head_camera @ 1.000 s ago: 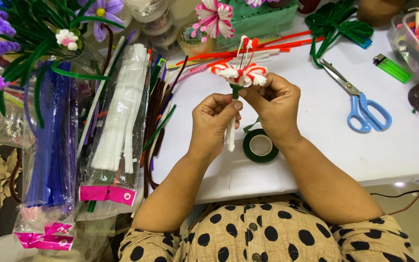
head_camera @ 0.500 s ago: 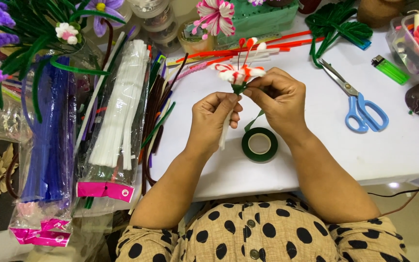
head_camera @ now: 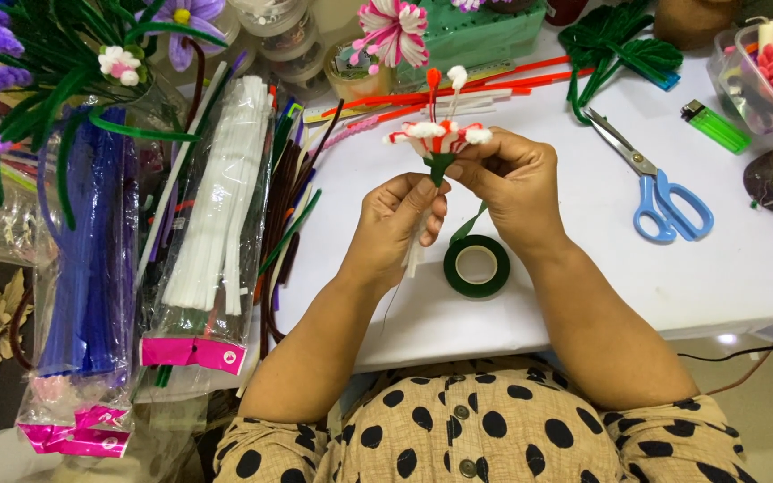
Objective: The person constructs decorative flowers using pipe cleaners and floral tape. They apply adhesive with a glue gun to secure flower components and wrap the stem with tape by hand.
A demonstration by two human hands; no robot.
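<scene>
Both hands meet above the white tabletop (head_camera: 583,295) around one small pipe-cleaner flower (head_camera: 437,136), red and white with a green base. The right hand (head_camera: 512,183) has its fingers pinched on the green base just under the petals; the left hand (head_camera: 395,228) is closed around the white stem (head_camera: 415,255) below it. One strip of green tape (head_camera: 469,224) runs down from the right hand to a single roll of green floral tape (head_camera: 477,266), which lies on the tabletop just below and between the two hands. To the right of the right hand lies one pair of blue-handled scissors (head_camera: 664,197), and beyond them one green lighter (head_camera: 716,125). Left of the left hand lie two clear bags of pipe cleaners, one white (head_camera: 216,224) and one blue (head_camera: 87,268).
</scene>
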